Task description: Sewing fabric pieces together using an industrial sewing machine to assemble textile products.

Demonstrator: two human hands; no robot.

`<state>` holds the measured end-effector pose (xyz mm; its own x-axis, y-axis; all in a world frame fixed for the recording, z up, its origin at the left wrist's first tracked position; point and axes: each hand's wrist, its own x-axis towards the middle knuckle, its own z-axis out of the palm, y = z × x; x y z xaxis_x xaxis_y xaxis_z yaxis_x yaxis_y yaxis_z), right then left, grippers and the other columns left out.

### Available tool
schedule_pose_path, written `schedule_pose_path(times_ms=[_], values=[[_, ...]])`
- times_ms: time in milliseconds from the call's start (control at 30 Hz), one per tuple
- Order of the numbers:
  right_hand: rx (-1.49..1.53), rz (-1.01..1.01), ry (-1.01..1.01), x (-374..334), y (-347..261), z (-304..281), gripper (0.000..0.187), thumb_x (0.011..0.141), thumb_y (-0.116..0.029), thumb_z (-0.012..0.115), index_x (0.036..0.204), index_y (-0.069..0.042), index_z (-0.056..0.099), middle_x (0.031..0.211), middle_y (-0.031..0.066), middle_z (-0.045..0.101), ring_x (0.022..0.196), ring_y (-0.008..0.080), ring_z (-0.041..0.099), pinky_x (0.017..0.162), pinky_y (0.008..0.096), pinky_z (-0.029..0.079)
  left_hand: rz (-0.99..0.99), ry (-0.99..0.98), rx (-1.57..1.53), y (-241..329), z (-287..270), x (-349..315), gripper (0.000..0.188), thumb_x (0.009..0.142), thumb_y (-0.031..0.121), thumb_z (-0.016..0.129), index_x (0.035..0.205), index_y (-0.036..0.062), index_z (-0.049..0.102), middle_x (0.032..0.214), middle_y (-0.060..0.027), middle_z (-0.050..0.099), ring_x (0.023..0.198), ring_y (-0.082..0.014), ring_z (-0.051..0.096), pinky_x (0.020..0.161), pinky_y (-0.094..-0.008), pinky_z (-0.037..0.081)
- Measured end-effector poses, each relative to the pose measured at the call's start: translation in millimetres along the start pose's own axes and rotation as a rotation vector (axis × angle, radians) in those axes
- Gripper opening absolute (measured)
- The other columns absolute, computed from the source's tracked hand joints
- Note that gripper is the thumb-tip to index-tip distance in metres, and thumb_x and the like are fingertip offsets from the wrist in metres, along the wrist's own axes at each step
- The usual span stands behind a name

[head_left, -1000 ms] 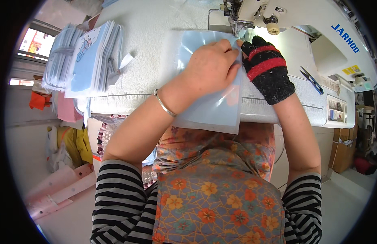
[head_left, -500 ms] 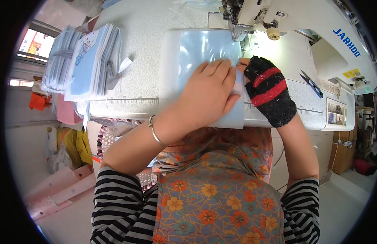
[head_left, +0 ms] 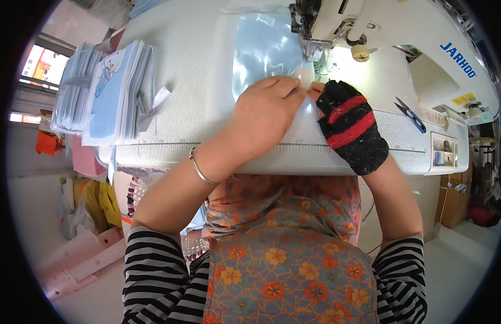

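Observation:
A light-blue panel (head_left: 261, 51) with a glossy see-through film over it lies flat on the sewing table, its right edge at the presser foot (head_left: 309, 51) of a white sewing machine (head_left: 423, 27). My left hand (head_left: 269, 110), bare and with a silver bangle at the wrist, rests on the panel's near part; its fingers are bent and drawn together at the right edge. My right hand (head_left: 352, 124) wears a black fingerless glove with red stripes. Its fingertips close on the same edge just in front of the foot, beside my left fingertips. The panel's near corner is partly hidden by my hands.
Stacked blue and white pieces (head_left: 113, 92), tied in bundles, stand on the table's left. Black thread snips (head_left: 410, 114) lie to the right, near a small compartment tray (head_left: 444, 151). A ruler strip (head_left: 207, 144) runs along the table's front edge.
The panel has slid away from me past the presser foot, uncovering the ruler strip. My left fingers, flatter before, are now bent at the edge. My right hand has shifted slightly nearer me.

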<state>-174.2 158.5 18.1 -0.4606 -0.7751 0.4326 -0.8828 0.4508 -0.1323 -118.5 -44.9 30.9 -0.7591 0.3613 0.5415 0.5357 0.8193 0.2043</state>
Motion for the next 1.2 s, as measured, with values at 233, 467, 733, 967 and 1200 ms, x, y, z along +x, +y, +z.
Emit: schedule_pose_path(times_ms=[233,467,733,967,1200], values=[[-0.063,0.007,0.026,6.6,7.7,0.7,0.047,0.071,-0.003,0.06,0.118,-0.002,0.062,0.121,0.0134,0.061,0.111,0.0338,0.057,0.098,0.0426,0.047,0.022,0.004,0.012,-22.7,8.3,15.9,0.029,0.072,0.001,0.062,0.1,0.0033,0.068,0.106,-0.0077,0.066,0.099,-0.0267,0.064,0.083,-0.0373,0.054],[-0.101,-0.017,-0.005,17.2,19.6,9.1,0.041,0.077,-0.003,0.059,0.118,-0.002,0.061,0.12,0.0151,0.061,0.107,0.0345,0.058,0.094,0.0436,0.047,0.008,0.018,0.038,-45.1,16.2,30.9,0.029,0.073,-0.002,0.061,0.1,0.005,0.069,0.105,-0.005,0.067,0.099,-0.0255,0.064,0.081,-0.037,0.055],[-0.088,-0.007,0.07,17.3,16.9,11.5,0.036,0.081,-0.001,0.059,0.117,-0.004,0.062,0.119,0.0141,0.062,0.105,0.0349,0.059,0.094,0.0433,0.047,0.001,0.014,0.028,-48.9,18.0,34.0,0.03,0.073,-0.002,0.061,0.1,0.0049,0.07,0.106,-0.005,0.067,0.098,-0.025,0.064,0.082,-0.0361,0.054],[-0.108,-0.018,0.1,16.5,16.9,12.9,0.032,0.083,-0.001,0.058,0.115,-0.004,0.062,0.118,0.0138,0.063,0.104,0.0344,0.059,0.092,0.0437,0.048,0.029,0.041,0.077,-49.0,17.8,32.0,0.031,0.073,-0.002,0.06,0.101,0.0052,0.07,0.107,-0.0083,0.067,0.1,-0.0263,0.064,0.083,-0.0368,0.055],[-0.052,0.175,0.037,18.3,23.1,17.4,0.028,0.085,-0.002,0.057,0.112,-0.003,0.063,0.116,0.0134,0.063,0.104,0.034,0.06,0.092,0.0414,0.049,-0.049,-0.174,0.175,-38.2,4.9,35.1,0.021,0.074,0.003,0.061,0.093,0.0056,0.068,0.102,-0.0094,0.068,0.094,-0.0295,0.066,0.079,-0.04,0.055]])
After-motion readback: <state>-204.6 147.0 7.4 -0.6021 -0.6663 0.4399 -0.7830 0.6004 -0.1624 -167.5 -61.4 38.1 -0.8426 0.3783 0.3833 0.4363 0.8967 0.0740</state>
